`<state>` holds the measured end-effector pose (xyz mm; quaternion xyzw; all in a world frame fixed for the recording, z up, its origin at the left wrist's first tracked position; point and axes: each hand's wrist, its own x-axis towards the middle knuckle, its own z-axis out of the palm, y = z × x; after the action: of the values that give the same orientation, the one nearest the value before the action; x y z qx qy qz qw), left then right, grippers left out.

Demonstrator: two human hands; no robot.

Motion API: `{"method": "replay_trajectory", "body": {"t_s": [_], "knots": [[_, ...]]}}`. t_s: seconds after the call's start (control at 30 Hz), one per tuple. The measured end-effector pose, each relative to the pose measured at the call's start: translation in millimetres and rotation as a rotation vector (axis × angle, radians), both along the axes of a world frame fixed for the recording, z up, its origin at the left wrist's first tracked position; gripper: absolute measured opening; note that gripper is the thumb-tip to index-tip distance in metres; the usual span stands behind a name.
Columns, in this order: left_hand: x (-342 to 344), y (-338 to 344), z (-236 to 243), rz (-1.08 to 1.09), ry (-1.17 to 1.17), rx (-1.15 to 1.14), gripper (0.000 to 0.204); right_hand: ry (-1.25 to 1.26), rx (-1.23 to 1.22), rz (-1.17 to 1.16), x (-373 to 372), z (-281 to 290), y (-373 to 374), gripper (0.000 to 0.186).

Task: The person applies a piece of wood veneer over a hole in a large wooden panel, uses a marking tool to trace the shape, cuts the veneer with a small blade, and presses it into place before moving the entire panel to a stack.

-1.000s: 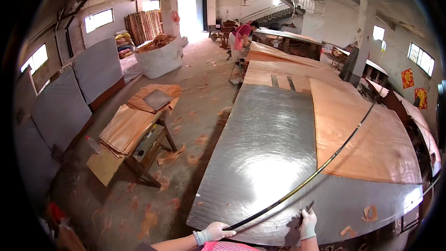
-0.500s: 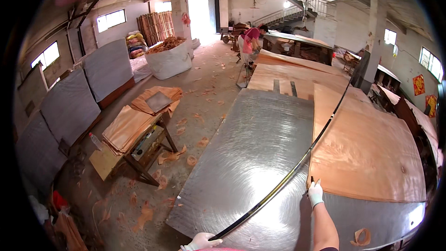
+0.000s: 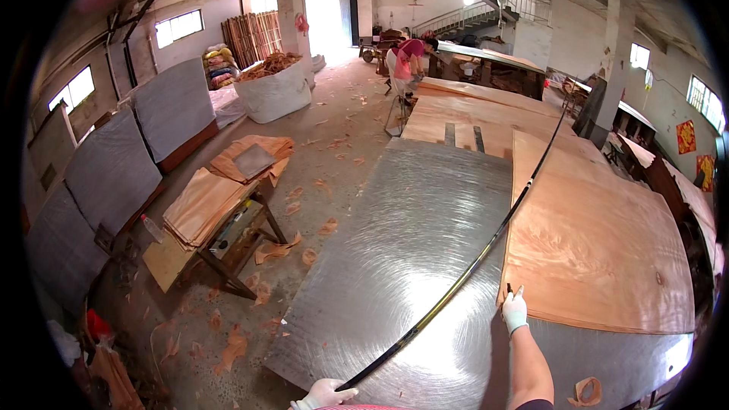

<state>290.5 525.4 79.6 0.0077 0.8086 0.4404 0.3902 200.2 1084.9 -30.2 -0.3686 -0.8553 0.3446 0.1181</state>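
Note:
My gloved left hand (image 3: 324, 393) is closed on the end of a long, thin black and yellowish rod (image 3: 448, 294), which stretches diagonally over a shiny metal sheet (image 3: 364, 243) toward the far stacks. My gloved right hand (image 3: 515, 307) has its fingers around a small dark tool (image 3: 509, 288), too small to identify, at the lower-left corner of a large orange-tan veneer sheet (image 3: 592, 235). Further veneer sheets with two dark slots between them (image 3: 433, 120) lie beyond the metal. A curled scrap (image 3: 585, 391) is at the near right.
A small wooden table (image 3: 228, 266) with veneer piles stands left, near covered upright boards (image 3: 114, 175). A white sack of scraps (image 3: 272, 91) sits farther back. A person in pink (image 3: 406, 64) bends over the far bench. A pillar (image 3: 611, 53) rises at right; scraps litter the floor.
My right hand has moved up onto the veneer's corner. The rod has swung from sloping rightward to a steeper line along the veneer's left edge. The view has shifted slightly.

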Motion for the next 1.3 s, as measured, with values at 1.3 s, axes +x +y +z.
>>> {"method": "replay_trajectory", "body": {"t_s": [1.3], "knots": [[-31, 34, -2, 0.135, -0.034, 0.086, 0.024, -0.217, 0.064, -0.029, 22, 16, 5, 0.065]]}}
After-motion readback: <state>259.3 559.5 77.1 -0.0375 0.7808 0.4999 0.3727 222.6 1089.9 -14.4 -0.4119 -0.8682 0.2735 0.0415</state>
